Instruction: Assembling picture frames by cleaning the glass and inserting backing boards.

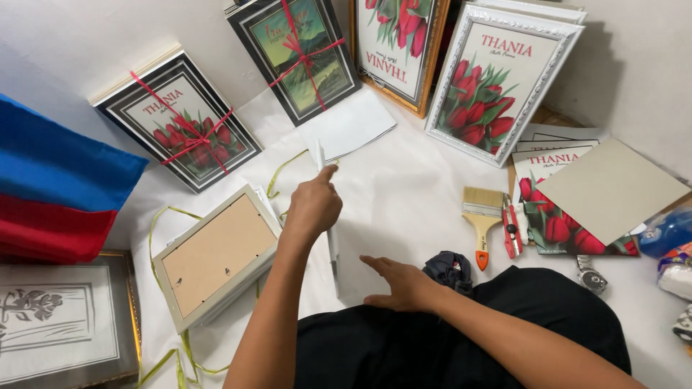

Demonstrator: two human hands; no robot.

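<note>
Left hand (312, 207) pinches a white sheet (328, 216) held on edge; right hand (401, 282) lies open, flat beside it, paintbrush (481, 218) farther right

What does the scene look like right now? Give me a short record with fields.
left hand: grip closed on the top edge of a thin white sheet held upright on edge
right hand: flat, palm down, beside the sheet's near end
left of hands: frame lying back-up on a stack
right of hands: paintbrush, red cutter, dark cloth
around: tulip prints, some tied with red ribbon
</note>
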